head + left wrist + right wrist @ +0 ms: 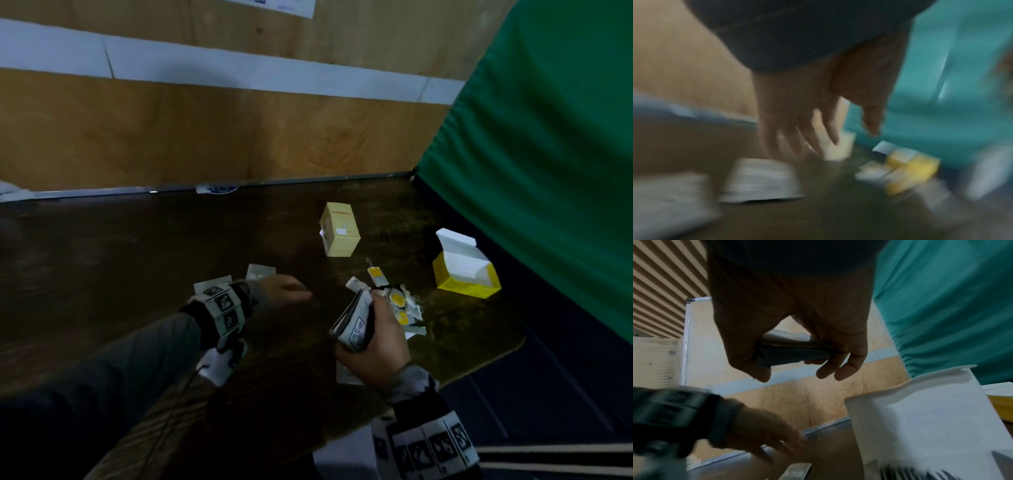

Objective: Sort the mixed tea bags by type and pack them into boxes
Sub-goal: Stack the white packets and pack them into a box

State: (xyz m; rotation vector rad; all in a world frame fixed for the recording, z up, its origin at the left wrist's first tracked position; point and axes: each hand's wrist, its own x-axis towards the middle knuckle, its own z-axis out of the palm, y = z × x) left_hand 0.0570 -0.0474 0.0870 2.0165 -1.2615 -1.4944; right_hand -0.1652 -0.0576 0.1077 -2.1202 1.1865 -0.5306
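Observation:
My right hand [375,329] grips a stack of grey-white tea bag sachets [352,323] above the table's near right part; in the right wrist view the thumb and fingers of that hand [797,365] pinch the dark stack [789,352]. My left hand [294,291] hovers over the table's middle with relaxed fingers and holds nothing. Two white sachets [260,272] [209,284] lie just left of it. Yellow-tagged tea bags [397,299] are heaped beyond my right hand. A closed pale yellow box [340,229] stands further back. A bright yellow box [462,270] sits open at the right.
The dark wooden table [137,257] ends at a wood-panel wall behind and a green curtain [548,171] on the right. Another white sachet [920,418] stands close before the right wrist camera. The left wrist view is motion-blurred.

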